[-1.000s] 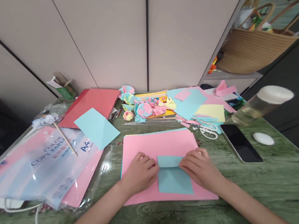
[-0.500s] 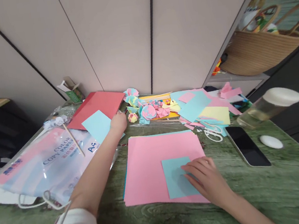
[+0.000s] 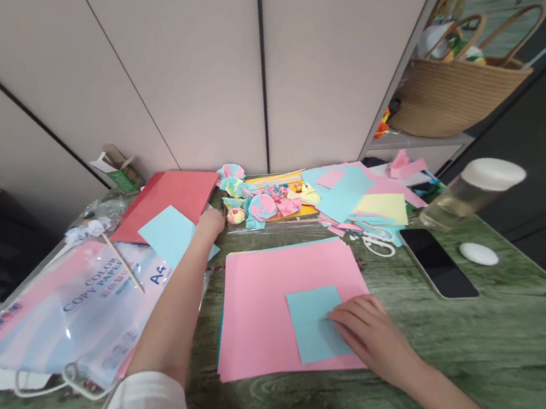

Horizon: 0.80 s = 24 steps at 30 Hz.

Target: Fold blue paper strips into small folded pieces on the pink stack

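Observation:
My right hand (image 3: 370,329) rests over the right edge of a small light-blue paper square (image 3: 313,323), its fingers extended and a little bent. The square lies on a stack of pink paper (image 3: 257,314) with a blue edge showing at the left. My left hand (image 3: 211,223) reaches far forward, its fingers curled and mostly hidden; what they hold, if anything, I cannot make out. Just right of it are crumpled paper flowers (image 3: 262,207) in pink, blue and yellow. Another light-blue sheet (image 3: 168,231) lies beside the left forearm, partly on a red folder-like sheet (image 3: 166,195).
At left lies a plastic copy paper bag (image 3: 99,301) with a thin stick (image 3: 124,264) on it. Paper pieces (image 3: 346,191) are heaped at back right, near white scissors (image 3: 379,244). A phone (image 3: 436,263), a white oval object (image 3: 479,254) and a lidded cup (image 3: 453,197) stand right.
The camera view has turned slightly right, so things appear shifted left. Both hands stay in about the same places, the left still by the paper flowers and the right on the blue square.

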Each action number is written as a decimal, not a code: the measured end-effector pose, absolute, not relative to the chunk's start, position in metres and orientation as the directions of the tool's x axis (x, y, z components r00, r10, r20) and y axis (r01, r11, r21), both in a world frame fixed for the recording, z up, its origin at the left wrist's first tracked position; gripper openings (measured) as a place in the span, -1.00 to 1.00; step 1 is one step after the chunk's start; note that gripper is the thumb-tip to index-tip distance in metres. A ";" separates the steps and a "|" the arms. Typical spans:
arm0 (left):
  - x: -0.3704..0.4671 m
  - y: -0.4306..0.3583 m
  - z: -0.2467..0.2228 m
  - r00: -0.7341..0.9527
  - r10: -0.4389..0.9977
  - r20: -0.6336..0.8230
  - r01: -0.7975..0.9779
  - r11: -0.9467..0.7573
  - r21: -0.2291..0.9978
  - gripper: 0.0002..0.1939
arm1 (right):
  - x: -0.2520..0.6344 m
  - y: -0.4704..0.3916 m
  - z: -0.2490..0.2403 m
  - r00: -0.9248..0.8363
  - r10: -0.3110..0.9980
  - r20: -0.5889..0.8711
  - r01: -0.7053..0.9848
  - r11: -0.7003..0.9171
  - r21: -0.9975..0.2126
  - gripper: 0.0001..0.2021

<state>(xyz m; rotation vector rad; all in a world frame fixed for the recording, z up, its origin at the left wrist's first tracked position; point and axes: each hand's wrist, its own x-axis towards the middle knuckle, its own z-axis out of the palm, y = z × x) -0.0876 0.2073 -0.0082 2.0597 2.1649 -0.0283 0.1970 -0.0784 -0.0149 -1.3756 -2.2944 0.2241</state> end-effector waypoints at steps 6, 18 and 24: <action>-0.094 0.179 0.016 -0.144 0.988 -0.048 0.986 0.148 0.080 -0.61 | 0.201 -0.081 -0.016 -0.396 0.867 0.301 0.803 0.486 -0.344 -0.80; -0.020 -0.068 0.039 0.583 0.730 -0.358 0.007 0.436 0.900 -0.72 | 0.173 -0.085 0.011 -0.454 0.709 0.539 0.761 0.624 -0.180 -0.59; -0.002 -0.092 0.012 0.773 0.501 -0.389 -0.230 0.793 0.565 -0.79 | 0.185 -0.089 0.019 -0.564 0.580 0.588 0.703 0.711 -0.027 -0.60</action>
